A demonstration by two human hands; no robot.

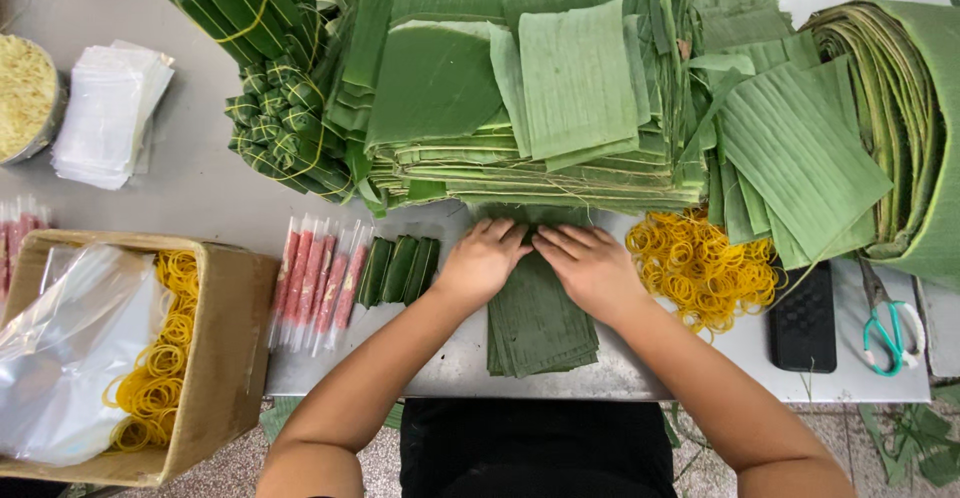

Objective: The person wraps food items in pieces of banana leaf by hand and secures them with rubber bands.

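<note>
Left hand, right hand: both open, palms flat on stack of folded leaves directly beneath, fingertips meeting

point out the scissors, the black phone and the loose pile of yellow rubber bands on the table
scissors (885, 333): head view, on the teal handle loops
black phone (803, 320): head view, middle of its textured back
loose pile of yellow rubber bands (698, 266): head view, centre of the heap

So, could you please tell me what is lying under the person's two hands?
Both the left hand and the right hand press on a small stack of cut banana leaves on the metal table. Anything wrapped inside is covered.
</note>
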